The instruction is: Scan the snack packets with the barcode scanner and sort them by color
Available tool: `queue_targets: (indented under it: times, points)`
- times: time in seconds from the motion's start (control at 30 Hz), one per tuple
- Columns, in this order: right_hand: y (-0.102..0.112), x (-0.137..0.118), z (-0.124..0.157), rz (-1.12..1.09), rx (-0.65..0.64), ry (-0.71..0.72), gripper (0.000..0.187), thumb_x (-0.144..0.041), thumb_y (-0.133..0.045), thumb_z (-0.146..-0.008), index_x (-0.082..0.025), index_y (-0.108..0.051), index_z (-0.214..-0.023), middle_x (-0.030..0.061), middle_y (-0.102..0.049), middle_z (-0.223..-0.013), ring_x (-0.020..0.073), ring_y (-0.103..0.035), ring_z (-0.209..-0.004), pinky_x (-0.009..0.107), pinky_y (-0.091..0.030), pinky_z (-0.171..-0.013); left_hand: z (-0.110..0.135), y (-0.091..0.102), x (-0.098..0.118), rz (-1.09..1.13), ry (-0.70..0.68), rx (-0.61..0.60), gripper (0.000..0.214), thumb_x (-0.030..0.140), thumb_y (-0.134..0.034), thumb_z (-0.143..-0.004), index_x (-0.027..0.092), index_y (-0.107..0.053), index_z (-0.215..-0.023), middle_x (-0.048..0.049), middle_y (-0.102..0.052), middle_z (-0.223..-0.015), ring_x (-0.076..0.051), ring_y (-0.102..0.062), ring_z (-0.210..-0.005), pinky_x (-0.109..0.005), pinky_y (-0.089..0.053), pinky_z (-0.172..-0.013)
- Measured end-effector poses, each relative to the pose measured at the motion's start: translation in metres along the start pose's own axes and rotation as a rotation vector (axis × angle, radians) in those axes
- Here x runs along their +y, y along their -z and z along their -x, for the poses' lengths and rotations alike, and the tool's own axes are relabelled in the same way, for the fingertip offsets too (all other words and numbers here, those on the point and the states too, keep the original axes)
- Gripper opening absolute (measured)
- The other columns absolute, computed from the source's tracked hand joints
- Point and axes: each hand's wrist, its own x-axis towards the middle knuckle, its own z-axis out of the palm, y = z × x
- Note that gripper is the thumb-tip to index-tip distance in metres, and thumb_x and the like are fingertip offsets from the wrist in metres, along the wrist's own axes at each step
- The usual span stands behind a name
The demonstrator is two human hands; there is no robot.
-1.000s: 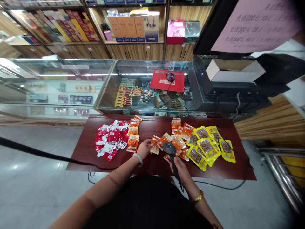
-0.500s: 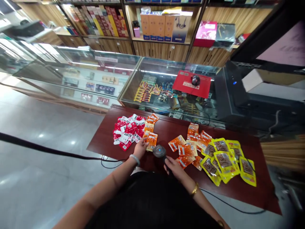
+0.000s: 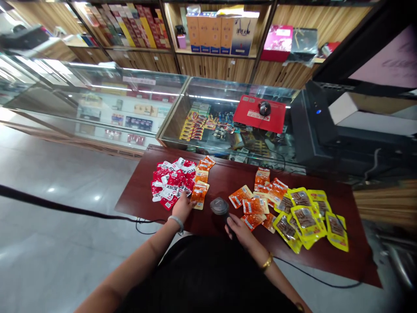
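Note:
My right hand is closed around the handle of a dark handheld barcode scanner, whose head points away over the table. On the left, my left hand is low over the table between a pile of red and white packets and a column of orange packets. Its thumb reaches to the left edge of the nearest orange packet, while its other fingers lie apart from the thumb by the red pile. More orange packets are scattered right of the scanner. Beside them lie several yellow packets, overlapping.
The packets lie on a dark red-brown table. Behind it stands a glass display counter with a red mat and a computer mouse on top. Dark equipment stands at right. A black cable crosses at left.
My left hand has moved left, off the front orange packet, which now lies slightly further left at the column's near end. My right hand keeps hold of the scanner. The view has shifted a little.

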Motion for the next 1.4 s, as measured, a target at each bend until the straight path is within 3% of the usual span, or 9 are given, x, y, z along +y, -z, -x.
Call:
queue_targets:
  times: [0.13, 0.23, 0.43, 0.53, 0.63, 0.87, 1.1, 1.27, 1.4]
  points:
    - [0.011, -0.001, 0.01, -0.051, 0.064, 0.001, 0.059, -0.064, -0.059, -0.078, -0.018, -0.056, -0.113, -0.007, -0.051, -0.054, 0.0085, -0.041, -0.042, 0.021, -0.029, -0.043, 0.009, 0.007, 0.012, -0.247, -0.063, 0.065, 0.044, 0.035, -0.063, -0.079, 0.017, -0.045, -0.116, -0.0129, -0.062, -0.105, -0.025, -0.063, -0.094, -0.032, -0.045, -0.078]
    - [0.02, -0.002, 0.02, -0.106, 0.123, 0.006, 0.053, -0.065, -0.06, -0.077, -0.019, -0.057, -0.104, -0.0069, -0.051, -0.056, 0.0086, -0.041, -0.042, 0.021, -0.029, -0.044, 0.011, -0.001, 0.037, -0.286, -0.262, 0.079, 0.037, 0.033, -0.06, -0.082, 0.017, -0.048, -0.113, -0.0136, -0.058, -0.111, -0.026, -0.059, -0.103, -0.035, -0.044, -0.089]
    - [0.038, -0.001, 0.039, -0.21, 0.285, 0.008, 0.055, -0.07, -0.065, -0.069, -0.019, -0.057, -0.087, -0.0059, -0.051, -0.056, 0.0082, -0.042, -0.043, 0.021, -0.03, -0.044, 0.0, -0.061, 0.131, -0.247, -0.639, -0.13, 0.04, 0.029, -0.063, -0.08, 0.019, -0.049, -0.117, -0.0096, -0.054, -0.118, -0.022, -0.053, -0.111, -0.033, -0.042, -0.097]
    - [0.044, 0.003, 0.046, -0.229, 0.332, 0.018, 0.061, -0.072, -0.066, -0.065, -0.018, -0.06, -0.093, -0.0057, -0.051, -0.054, 0.0082, -0.041, -0.042, 0.021, -0.031, -0.043, -0.004, -0.093, 0.165, -0.345, -0.596, -0.141, 0.048, 0.032, -0.067, -0.076, 0.016, -0.048, -0.117, -0.0138, -0.052, -0.121, -0.025, -0.053, -0.112, -0.035, -0.043, -0.095]
    - [0.047, 0.008, 0.051, -0.24, 0.362, 0.018, 0.066, -0.074, -0.066, -0.062, -0.018, -0.06, -0.097, -0.0055, -0.052, -0.053, 0.0084, -0.041, -0.041, 0.021, -0.031, -0.042, -0.006, -0.11, 0.176, -0.442, -0.537, -0.192, 0.038, 0.03, -0.068, -0.076, 0.015, -0.049, -0.106, -0.0158, -0.054, -0.115, -0.026, -0.055, -0.109, -0.034, -0.044, -0.09]
    - [0.043, 0.01, 0.05, -0.257, 0.336, -0.006, 0.059, -0.071, -0.066, -0.066, -0.02, -0.058, -0.093, -0.0064, -0.051, -0.054, 0.0078, -0.041, -0.039, 0.02, -0.027, -0.039, -0.01, -0.094, 0.148, -0.132, -0.374, -0.348, 0.02, 0.02, -0.058, -0.081, 0.019, -0.048, -0.098, -0.0033, -0.064, -0.079, -0.015, -0.062, -0.072, -0.025, -0.043, -0.069]
    - [0.018, -0.016, 0.014, -0.173, 0.195, 0.045, 0.049, -0.065, -0.066, -0.071, -0.02, -0.057, -0.087, -0.006, -0.053, -0.054, 0.0082, -0.042, -0.041, 0.021, -0.03, -0.043, -0.008, -0.054, 0.09, 0.33, -0.239, -0.121, 0.02, 0.029, -0.061, -0.078, 0.019, -0.051, -0.091, 0.0009, -0.061, -0.078, -0.013, -0.058, -0.068, -0.026, -0.045, -0.068]
    - [-0.006, -0.037, -0.019, -0.109, 0.082, 0.092, 0.051, -0.065, -0.063, -0.074, -0.021, -0.057, -0.099, -0.0064, -0.052, -0.056, 0.0092, -0.042, -0.042, 0.022, -0.031, -0.043, 0.002, -0.034, 0.065, 0.502, -0.186, -0.034, 0.021, 0.028, -0.061, -0.076, 0.018, -0.053, -0.093, -0.0017, -0.065, -0.088, -0.015, -0.062, -0.081, -0.028, -0.047, -0.077]
    - [-0.026, -0.047, -0.034, -0.074, 0.023, 0.121, 0.047, -0.064, -0.06, -0.078, -0.02, -0.058, -0.094, -0.0051, -0.052, -0.059, 0.0087, -0.042, -0.044, 0.022, -0.032, -0.045, 0.006, -0.025, 0.051, 0.533, -0.089, 0.008, 0.021, 0.029, -0.063, -0.073, 0.019, -0.051, -0.088, 0.0002, -0.064, -0.081, -0.014, -0.061, -0.075, -0.025, -0.048, -0.072]
